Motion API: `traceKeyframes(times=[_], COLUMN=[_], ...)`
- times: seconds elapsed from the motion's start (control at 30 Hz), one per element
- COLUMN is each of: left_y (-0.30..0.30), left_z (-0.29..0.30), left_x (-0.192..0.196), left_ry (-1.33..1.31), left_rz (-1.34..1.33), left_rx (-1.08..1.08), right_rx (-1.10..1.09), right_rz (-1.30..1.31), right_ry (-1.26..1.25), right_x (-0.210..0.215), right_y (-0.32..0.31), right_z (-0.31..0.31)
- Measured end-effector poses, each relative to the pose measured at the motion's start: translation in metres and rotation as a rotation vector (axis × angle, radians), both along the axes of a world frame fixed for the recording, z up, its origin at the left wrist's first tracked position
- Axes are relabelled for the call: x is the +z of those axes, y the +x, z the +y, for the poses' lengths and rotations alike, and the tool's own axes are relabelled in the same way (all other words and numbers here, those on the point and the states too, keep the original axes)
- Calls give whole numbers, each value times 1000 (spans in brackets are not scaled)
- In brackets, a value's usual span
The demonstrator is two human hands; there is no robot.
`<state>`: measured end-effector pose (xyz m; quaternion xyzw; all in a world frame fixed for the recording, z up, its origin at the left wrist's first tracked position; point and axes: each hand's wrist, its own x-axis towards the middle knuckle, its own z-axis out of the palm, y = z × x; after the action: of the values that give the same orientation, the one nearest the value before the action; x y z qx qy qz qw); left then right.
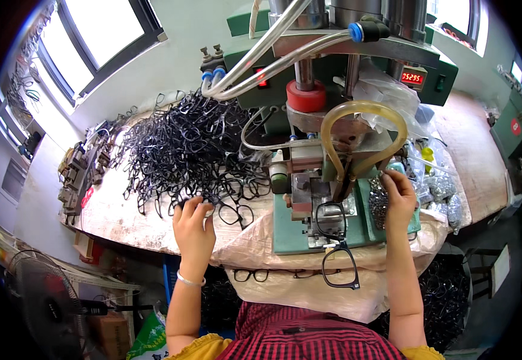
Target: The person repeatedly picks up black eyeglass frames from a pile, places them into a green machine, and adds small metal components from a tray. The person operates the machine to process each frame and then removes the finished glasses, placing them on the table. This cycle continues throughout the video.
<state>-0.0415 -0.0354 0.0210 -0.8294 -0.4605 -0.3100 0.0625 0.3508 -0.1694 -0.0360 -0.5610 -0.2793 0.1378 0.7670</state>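
My left hand (193, 231) is at the front edge of a heap of black eyeglass frames (195, 132), its curved fingers apart and touching the nearest frames. My right hand (400, 198) is beside a green tray of small metal parts (378, 201); its thumb and fingertips are pinched together, and what they hold is too small to make out. Between my hands stands a green press (291, 231). A black eyeglass frame (340, 267) hangs at its metal fixture (327, 216), one rim up against the fixture and the other over the front edge.
Bent yellowish hose (366, 108) loops above the fixture. Bags of small parts (441, 186) lie to the right. Metal blocks (75, 180) line the table's left edge. More eyeglass frames (252, 275) lie on the brown covering at my lap. A fan (48, 306) stands at the lower left.
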Motion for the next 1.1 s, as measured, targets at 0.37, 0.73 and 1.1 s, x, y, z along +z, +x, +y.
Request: traceKeyframes(times=[0.37,0.73,1.1], left_y=[-3,63,136], left_z=[66,37,-55], left_x=[-52,-60,100], left_ry=[235,-874,-174], left_rz=[-130,-1762,-1164], left_rx=[-70,-286,-863], right_rx=[-275,175,384], right_rz=[-293,-252,102], right_ry=[-348,-25,109], right_x=[4,68,79], right_y=[-10,-82,-97], right_z=[-99,-4,0])
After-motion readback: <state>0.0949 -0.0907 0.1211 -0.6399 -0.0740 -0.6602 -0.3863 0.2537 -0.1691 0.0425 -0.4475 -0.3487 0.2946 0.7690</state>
